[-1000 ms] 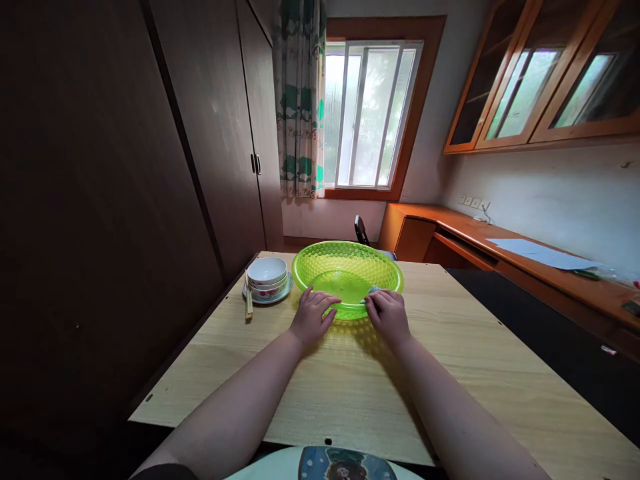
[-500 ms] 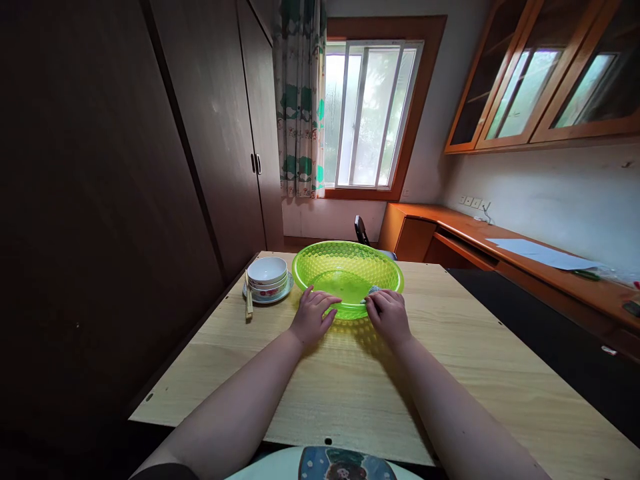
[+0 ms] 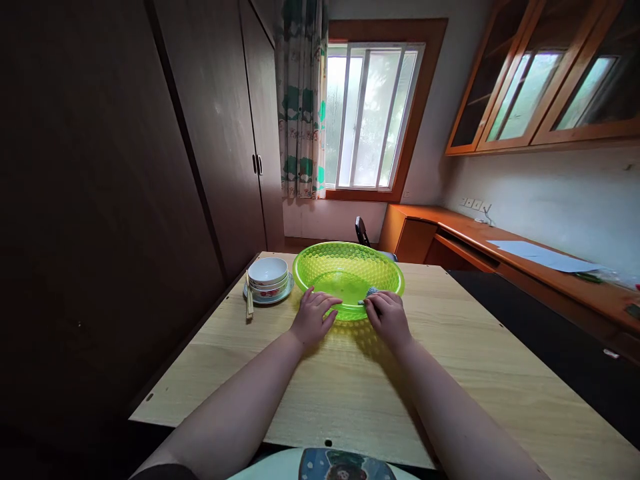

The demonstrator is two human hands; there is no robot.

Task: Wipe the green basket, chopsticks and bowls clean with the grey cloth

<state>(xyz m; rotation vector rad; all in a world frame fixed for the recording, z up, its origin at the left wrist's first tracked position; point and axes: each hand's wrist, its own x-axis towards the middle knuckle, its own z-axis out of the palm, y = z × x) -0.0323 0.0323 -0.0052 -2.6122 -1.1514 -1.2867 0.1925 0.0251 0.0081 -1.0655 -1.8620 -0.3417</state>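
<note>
A translucent green plastic basin [image 3: 345, 253] with a dimpled wall sits at the far part of the wooden table. My left hand [image 3: 313, 317] holds its near rim, fingers laid over the edge and thumb on the outer side. At the rim's near right, my right hand [image 3: 387, 317] is closed on a small grey-blue cloth [image 3: 371, 291]; most of the cloth is hidden by the fingers. Left of the basin, stacked white bowls [image 3: 269, 270] with a floral pattern stand on a plate [image 3: 283, 294]. Wooden chopsticks [image 3: 249, 303] lean against the plate's left side.
The pale wooden table [image 3: 320, 387] spans the space before me. A dark wardrobe [image 3: 215, 133] rises along the left. Behind the table is a chair [image 3: 361, 230]; on the right runs an orange-brown desk [image 3: 465, 227] with white paper [image 3: 543, 256].
The grey-blue cloth shows slightly more beside my right fingers. Both hands stay at the basin's rim, and the basin, bowls and chopsticks keep their places.
</note>
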